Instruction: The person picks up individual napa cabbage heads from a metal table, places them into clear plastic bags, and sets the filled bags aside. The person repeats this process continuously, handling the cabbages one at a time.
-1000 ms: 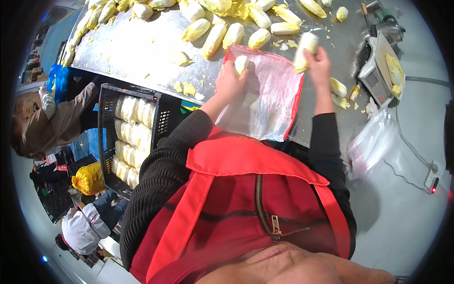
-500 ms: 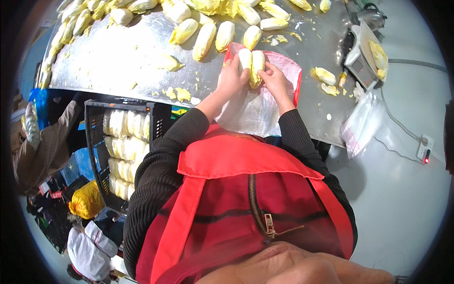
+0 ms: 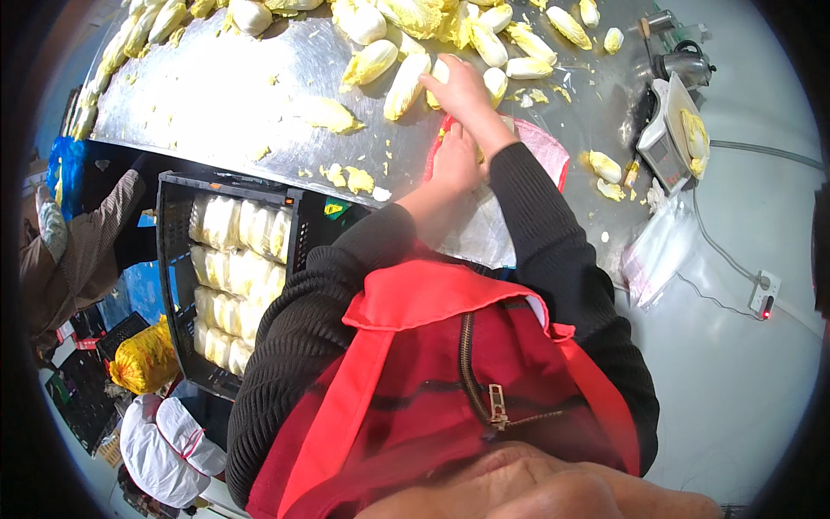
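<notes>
My right hand [image 3: 464,93] reaches across to the far side, its thumb and fingers closed around a small peeled napa cabbage [image 3: 441,71] among others on the metal table. Nearer to me, my left hand [image 3: 456,162] is closed by the cabbages on a clear plastic bag with a red edge [image 3: 543,149]. A yellow bit of cabbage [image 3: 481,154] shows beside its fingers; the rest is hidden by my hands and right forearm. Just left of my right hand lies another napa cabbage [image 3: 406,87].
A cabbage pile covers the table's [image 3: 216,82] far side. At right are a scale [image 3: 664,151] with a cabbage on it, hanging plastic bags [image 3: 661,251] and a power strip [image 3: 764,296]. A black crate [image 3: 226,186] of bagged cabbages stands at left, near another person's sleeve [image 3: 108,216].
My right hand has left the pair of cabbages on the bag and moved up and left to grasp another cabbage. My left hand has stayed at the bag.
</notes>
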Motion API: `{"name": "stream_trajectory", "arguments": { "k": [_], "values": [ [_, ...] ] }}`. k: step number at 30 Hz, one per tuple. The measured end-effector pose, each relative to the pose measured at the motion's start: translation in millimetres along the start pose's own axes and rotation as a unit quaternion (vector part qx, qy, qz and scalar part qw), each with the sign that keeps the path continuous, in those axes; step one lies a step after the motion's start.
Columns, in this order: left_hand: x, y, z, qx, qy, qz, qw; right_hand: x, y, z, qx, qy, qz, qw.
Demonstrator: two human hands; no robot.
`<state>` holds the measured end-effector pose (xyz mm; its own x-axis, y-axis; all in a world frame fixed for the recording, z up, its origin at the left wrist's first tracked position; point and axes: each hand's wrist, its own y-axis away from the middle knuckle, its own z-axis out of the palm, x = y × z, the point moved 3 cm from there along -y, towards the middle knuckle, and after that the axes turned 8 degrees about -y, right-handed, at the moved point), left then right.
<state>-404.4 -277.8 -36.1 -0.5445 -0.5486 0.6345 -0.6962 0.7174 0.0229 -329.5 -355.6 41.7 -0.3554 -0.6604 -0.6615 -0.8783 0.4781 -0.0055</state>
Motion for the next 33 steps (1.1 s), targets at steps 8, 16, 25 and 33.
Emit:
{"name": "stream_trajectory", "arguments": {
  "k": [8,16,25,33],
  "values": [
    [-4,-9,18,-0.025,0.17,-0.011,0.985,-50,-16,65,-0.131,0.178,0.002,0.975],
    [4,2,-11,-0.084,0.018,-0.064,0.994,-42,3,71,-0.054,0.052,0.03,0.997],
    [-34,-3,25,-0.015,-0.059,0.051,0.997,16,14,53,-0.035,-0.65,0.219,0.726],
    [17,2,-33,-0.022,-0.015,-0.004,1.0,98,144,-80,0.031,-0.699,0.105,0.707]
  ]
}}
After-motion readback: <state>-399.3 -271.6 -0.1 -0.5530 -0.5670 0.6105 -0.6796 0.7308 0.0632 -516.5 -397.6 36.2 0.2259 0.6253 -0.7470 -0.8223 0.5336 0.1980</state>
